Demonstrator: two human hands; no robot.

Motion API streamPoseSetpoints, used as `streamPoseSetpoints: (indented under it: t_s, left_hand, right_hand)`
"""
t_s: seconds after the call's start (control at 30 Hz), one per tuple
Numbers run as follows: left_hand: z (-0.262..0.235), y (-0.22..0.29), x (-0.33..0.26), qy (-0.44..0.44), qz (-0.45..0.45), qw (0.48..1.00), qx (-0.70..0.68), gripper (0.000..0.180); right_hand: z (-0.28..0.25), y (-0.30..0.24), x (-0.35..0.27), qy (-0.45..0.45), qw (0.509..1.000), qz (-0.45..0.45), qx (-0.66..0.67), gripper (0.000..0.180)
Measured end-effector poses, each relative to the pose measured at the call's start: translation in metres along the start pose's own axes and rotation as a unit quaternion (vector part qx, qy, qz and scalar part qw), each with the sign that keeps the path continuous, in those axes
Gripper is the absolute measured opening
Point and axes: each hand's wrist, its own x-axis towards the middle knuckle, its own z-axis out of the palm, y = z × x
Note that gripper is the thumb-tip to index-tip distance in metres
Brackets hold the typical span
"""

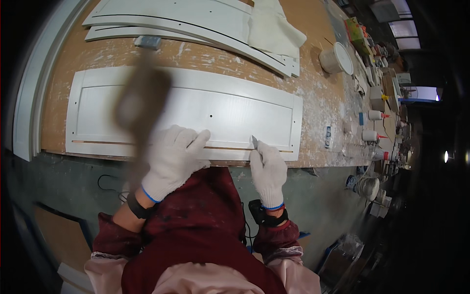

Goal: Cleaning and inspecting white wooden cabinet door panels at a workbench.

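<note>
A white panel [215, 98] with a raised border and a narrow slot along its near edge lies flat at the table's front. My left hand [171, 159], in a white knit glove, rests on the panel's near edge with its fingers spread, holding nothing. My right hand [270, 171], gloved likewise, is closed around a small pointed metal blade [254, 142]; its handle is hidden in the fingers. The blade's tip stands over the panel just beyond the slot, near the right end. Whether it touches the surface I cannot tell.
More white panels [171, 19] lie stacked at the back, with a white cloth [274, 29] over their right end. A small grey-blue block [148, 42] sits before them. A white tub [337, 59] and glue bottles [374, 115] stand rightward. A blurred dark shape [142, 103] blocks part of the panel.
</note>
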Motion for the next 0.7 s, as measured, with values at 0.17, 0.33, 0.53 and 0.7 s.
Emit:
streamPoseSetpoints:
  t_s: [0.17, 0.33, 0.53, 0.7]
  left_hand:
    - [-0.002, -0.002, -0.002, -0.008, 0.002, 1.000, 0.009, 0.074]
    - [0.001, 0.001, 0.002, -0.007, 0.002, 1.000, 0.012, 0.073]
    - [-0.001, 0.000, -0.001, -0.014, 0.002, 1.000, 0.020, 0.074]
    - [0.000, 0.002, 0.001, -0.003, 0.009, 1.000, 0.006, 0.074]
  right_hand:
    - [0.010, -0.020, -0.007, -0.038, 0.994, -0.100, -0.007, 0.024]
    - [0.008, 0.003, -0.006, 0.045, 0.998, -0.046, 0.028, 0.022]
    - [0.001, -0.029, -0.011, -0.129, 0.983, -0.105, 0.080, 0.022]
    - [-0.008, 0.002, -0.025, -0.026, 0.987, 0.050, 0.152, 0.028]
